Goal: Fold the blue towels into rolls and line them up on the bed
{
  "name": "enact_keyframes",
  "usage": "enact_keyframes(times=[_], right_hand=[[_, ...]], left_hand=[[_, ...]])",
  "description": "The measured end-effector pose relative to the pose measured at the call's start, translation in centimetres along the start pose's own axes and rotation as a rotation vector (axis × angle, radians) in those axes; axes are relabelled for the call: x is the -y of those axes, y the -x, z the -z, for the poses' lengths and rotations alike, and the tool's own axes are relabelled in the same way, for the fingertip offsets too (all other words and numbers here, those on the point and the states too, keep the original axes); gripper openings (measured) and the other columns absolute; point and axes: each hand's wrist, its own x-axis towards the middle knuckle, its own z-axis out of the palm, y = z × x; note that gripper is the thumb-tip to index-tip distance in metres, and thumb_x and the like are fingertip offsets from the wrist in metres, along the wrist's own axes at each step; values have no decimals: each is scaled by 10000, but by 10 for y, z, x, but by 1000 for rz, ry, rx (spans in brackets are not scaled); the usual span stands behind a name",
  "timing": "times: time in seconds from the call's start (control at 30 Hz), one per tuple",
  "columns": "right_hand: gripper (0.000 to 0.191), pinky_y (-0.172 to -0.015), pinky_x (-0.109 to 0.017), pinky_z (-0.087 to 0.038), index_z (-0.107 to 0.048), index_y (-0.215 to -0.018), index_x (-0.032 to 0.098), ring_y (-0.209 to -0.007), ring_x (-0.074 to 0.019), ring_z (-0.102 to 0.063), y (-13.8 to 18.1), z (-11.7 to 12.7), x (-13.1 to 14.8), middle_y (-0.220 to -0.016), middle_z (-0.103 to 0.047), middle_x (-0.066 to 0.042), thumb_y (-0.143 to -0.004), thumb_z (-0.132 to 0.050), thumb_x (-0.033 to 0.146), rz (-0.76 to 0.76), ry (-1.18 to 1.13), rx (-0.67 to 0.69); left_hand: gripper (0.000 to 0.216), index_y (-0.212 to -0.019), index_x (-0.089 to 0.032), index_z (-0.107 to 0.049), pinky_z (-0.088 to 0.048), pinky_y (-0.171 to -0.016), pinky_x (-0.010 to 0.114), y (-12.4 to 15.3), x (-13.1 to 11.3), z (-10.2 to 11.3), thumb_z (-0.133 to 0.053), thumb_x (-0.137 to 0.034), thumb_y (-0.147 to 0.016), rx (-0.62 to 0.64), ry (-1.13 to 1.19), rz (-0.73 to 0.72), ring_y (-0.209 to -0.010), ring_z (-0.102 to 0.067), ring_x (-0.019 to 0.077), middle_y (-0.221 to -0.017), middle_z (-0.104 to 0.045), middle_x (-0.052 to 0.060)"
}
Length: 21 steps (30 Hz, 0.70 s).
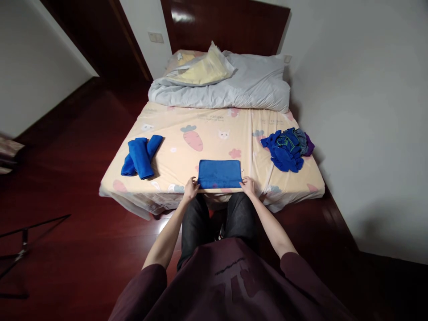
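A blue towel (220,173) lies flat as a rectangle near the front edge of the bed. My left hand (191,188) pinches its lower left corner. At the lower right corner, the fingers of my right hand (248,185) are closed on the cloth. To the left, rolled blue towels (141,158) lie stacked crosswise. A crumpled heap of cloths (286,148), mostly blue with some grey and purple, sits on the right side of the bed.
The bed (174,171) has a cream sheet with carrot and cat prints. A grey-white quilt (214,94) is bunched below the dark headboard (230,26). A wall (361,111) runs along the right. Black stand legs (25,240) rest on the red floor at left.
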Motion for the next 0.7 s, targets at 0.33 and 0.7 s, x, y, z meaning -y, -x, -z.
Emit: enact_keyframes(times=[0.33,0.7], right_hand=[[423,-1171,-488,-437,-688,-1368,217,-1370,-279,-575,9,1,10,-1475,-641,-112,-952,-613,192,507,417,289],[524,-1146,-444,-420,-620,-1455,184,-1373,-277,-553,3,-14,14,-1519,-609,-117,-932,-604,163,418,604,324]], left_hand=[[555,-1464,-134,-561,-394,-1253,479,1,5,-13,-553,-194,-912,191,-313,-503,-1490,-469,305,-1575,-529,169],[667,-1559,-77,-464,-403,-1197,516,-9,-3,-33,-424,-29,-894,230,-559,-442,-1497,-456,347,-1570,-506,250]])
